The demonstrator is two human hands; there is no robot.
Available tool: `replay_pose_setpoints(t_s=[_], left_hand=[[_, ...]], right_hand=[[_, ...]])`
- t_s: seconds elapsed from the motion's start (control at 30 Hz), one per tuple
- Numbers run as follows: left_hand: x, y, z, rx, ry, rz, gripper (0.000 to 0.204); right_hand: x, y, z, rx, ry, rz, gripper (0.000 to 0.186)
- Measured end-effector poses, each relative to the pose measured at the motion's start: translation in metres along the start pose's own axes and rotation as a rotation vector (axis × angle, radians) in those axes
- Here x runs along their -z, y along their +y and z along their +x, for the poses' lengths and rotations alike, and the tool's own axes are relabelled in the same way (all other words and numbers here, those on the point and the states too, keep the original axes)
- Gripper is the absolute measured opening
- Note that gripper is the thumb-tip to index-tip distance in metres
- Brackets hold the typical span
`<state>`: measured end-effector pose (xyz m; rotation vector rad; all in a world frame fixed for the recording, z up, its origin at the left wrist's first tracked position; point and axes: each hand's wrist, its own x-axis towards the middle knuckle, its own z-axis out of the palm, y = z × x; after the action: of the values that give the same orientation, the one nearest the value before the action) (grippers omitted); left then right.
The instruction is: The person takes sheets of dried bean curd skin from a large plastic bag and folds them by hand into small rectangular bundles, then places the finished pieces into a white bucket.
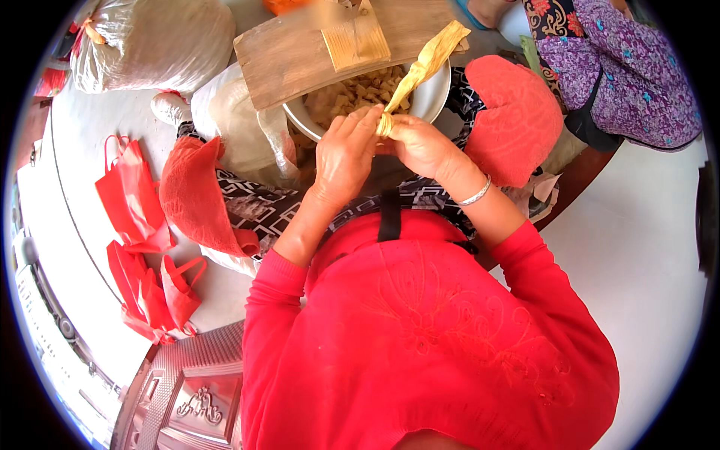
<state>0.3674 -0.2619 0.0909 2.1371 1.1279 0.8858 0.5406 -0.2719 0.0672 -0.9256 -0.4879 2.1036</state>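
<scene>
My left hand (343,154) and my right hand (420,144) meet above my lap, both pinching the lower end of a pale yellow dried leaf wrap (424,66) that sticks up and to the right. The wrapped end sits between my fingertips. Just beyond my hands stands a metal bowl (435,94) filled with pale beige chunks (352,96). A wooden board (300,52) lies across the bowl's rim, with a small wooden block (356,41) on top. A silver bracelet is on my right wrist.
Red cloth covers (195,191) (517,120) lie over my knees. Several red paper bags (139,225) lie on the floor at left. A stuffed white sack (150,41) is at the far left. Another person in purple floral clothing (622,67) sits at upper right. An embossed metal panel (187,390) is at lower left.
</scene>
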Motion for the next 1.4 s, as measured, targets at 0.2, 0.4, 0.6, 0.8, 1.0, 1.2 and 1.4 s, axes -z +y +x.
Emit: replay_pose_setpoints(t_s=[0.2, 0.4, 0.6, 0.8, 1.0, 1.2, 1.4], left_hand=[[0.015, 0.008, 0.015, 0.176, -0.082, -0.17, 0.032], [0.0, -0.003, 0.035, 0.442, 0.016, -0.355, 0.025], [-0.012, 0.008, 0.022, 0.895, 0.077, -1.364, 0.024], [-0.005, 0.025, -0.017, 0.83, -0.006, -1.244, 0.022], [0.026, 0.007, -0.002, 0.176, 0.067, 0.12, 0.012], [0.039, 0.002, 0.016, 0.07, -0.069, 0.125, 0.014], [0.063, -0.013, 0.018, 0.278, -0.213, -0.313, 0.015]], right_hand=[[-0.01, 0.004, 0.013, 0.35, 0.175, -0.421, 0.014], [-0.037, -0.018, 0.008, 0.927, 0.399, -1.265, 0.013], [-0.038, -0.032, 0.021, 1.03, 0.406, -1.169, 0.009], [-0.017, -0.015, 0.031, 0.749, 0.329, -0.56, 0.015], [-0.019, -0.073, 0.004, 0.514, 0.161, -0.797, 0.039], [-0.025, -0.098, -0.005, 0.204, -0.101, -1.257, 0.037], [-0.023, -0.097, -0.032, 0.519, -0.127, -1.706, 0.033]])
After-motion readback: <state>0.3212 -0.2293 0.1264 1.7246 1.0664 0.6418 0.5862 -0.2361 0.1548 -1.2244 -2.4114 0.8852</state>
